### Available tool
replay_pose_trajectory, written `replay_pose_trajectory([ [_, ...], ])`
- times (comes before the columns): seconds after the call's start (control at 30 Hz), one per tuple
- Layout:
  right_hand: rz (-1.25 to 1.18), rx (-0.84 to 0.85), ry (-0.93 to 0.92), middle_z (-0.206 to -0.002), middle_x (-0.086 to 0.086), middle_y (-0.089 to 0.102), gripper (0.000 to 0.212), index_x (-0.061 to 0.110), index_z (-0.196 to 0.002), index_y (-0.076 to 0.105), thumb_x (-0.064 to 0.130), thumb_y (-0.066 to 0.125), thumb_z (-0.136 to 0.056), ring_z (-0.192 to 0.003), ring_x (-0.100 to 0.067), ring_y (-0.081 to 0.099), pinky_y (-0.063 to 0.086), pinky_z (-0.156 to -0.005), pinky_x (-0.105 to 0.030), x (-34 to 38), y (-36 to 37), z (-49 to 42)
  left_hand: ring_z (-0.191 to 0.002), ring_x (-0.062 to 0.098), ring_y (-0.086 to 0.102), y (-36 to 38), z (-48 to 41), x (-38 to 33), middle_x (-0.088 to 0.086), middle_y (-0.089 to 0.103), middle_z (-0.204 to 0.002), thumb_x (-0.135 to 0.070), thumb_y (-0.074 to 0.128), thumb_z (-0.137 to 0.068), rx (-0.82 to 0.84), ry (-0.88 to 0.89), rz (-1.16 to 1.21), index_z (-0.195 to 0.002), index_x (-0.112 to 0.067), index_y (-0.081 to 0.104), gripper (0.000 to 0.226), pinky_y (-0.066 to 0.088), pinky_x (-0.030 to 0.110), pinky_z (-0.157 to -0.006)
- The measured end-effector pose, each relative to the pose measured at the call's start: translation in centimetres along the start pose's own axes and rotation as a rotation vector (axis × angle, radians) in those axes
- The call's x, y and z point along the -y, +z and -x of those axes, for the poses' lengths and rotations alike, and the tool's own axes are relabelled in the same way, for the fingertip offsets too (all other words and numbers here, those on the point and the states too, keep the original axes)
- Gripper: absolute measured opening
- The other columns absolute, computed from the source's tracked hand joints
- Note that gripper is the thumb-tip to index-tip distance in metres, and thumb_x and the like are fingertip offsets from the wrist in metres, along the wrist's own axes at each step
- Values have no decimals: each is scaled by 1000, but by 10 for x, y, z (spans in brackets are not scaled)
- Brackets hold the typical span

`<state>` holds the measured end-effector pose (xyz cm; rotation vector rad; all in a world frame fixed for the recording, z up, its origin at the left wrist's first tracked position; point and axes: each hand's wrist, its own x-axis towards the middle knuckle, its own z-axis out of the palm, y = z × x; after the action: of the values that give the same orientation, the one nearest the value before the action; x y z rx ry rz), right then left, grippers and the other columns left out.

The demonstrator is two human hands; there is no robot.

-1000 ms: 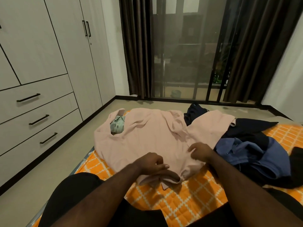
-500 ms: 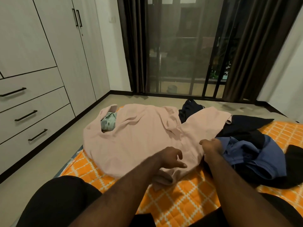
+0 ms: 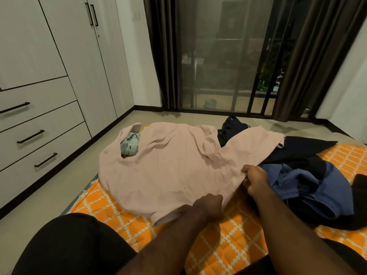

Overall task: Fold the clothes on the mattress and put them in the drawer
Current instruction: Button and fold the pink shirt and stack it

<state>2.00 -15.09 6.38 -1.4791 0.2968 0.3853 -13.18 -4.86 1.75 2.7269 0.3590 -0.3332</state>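
Note:
A pale pink shirt (image 3: 170, 165) lies spread across the orange checked mattress (image 3: 218, 243). My left hand (image 3: 208, 207) grips its near hem, fingers curled into the cloth. My right hand (image 3: 256, 180) pinches the shirt's right edge, beside a blue garment (image 3: 309, 187). A light green patterned piece (image 3: 130, 145) shows under the pink shirt's far left part. Dark navy and black clothes (image 3: 297, 153) are piled on the right. Three drawers with black handles (image 3: 29, 136) sit in the white wardrobe on the left, all closed.
Beige floor (image 3: 59, 187) runs between the mattress and the wardrobe. A glass sliding door (image 3: 222, 62) with dark curtains stands at the far end. My black-clad knee (image 3: 65, 247) is at the lower left, at the mattress edge.
My left hand dropped from above the pink shirt to grip its near hem. My right hand stayed at the shirt's right edge by the blue garment. The lower shirt now lies flatter.

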Motion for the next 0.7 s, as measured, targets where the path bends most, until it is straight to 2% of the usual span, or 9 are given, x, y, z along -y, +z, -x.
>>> replay_pose_trajectory([
  [0.1,-43,45,-9,-98,-11,69,32,11,-110,67,6,67,-79,-78,-28,62,52,-61,-35,2,5,1,-108,36,60,-3,5,4,16,60,-119,-29,63,-92,23,-3,16,-115,-13,58,28,54,44,-86],
  [0.2,-86,99,-34,-106,-10,69,32,16,-116,64,11,70,-85,-94,-33,65,57,-77,-44,1,11,0,-105,34,63,-6,11,9,12,63,-116,-41,63,-92,-22,-47,-68,-117,-15,63,36,55,44,-86],
  [0.33,-143,178,-114,-112,-5,69,34,24,-122,63,13,68,-90,-103,-33,65,56,-93,-53,2,21,0,-109,37,63,6,17,13,12,63,-120,-47,56,-96,-124,-83,-197,-119,-17,65,39,50,47,-91],
  [0.47,-132,276,-175,-118,-1,69,23,28,-117,62,18,64,-97,-108,-29,64,54,-98,-51,3,41,8,-101,36,66,17,18,15,12,66,-110,-44,56,-96,-124,-61,-124,-109,-15,68,34,53,43,-84],
  [0.53,-96,337,-204,-114,0,70,19,25,-119,64,22,59,-102,-104,-25,66,56,-93,-46,0,51,9,-98,33,68,10,15,19,11,68,-107,-46,60,-94,-63,-60,-72,-108,-16,71,35,54,41,-80],
  [0.63,-111,437,-183,-81,0,66,21,14,-121,64,20,49,-107,-71,-15,62,54,-65,-31,-4,64,15,-91,25,70,-3,9,31,6,73,-100,-66,70,-80,-16,-128,101,-102,-18,74,53,57,37,-79],
  [0.7,-107,463,-177,-69,-2,55,21,11,-119,61,18,43,-109,-54,-9,53,45,-54,-26,-6,70,17,-91,24,70,-6,9,38,5,74,-99,-82,63,-73,-81,-213,237,-101,-17,74,71,57,36,-78],
])
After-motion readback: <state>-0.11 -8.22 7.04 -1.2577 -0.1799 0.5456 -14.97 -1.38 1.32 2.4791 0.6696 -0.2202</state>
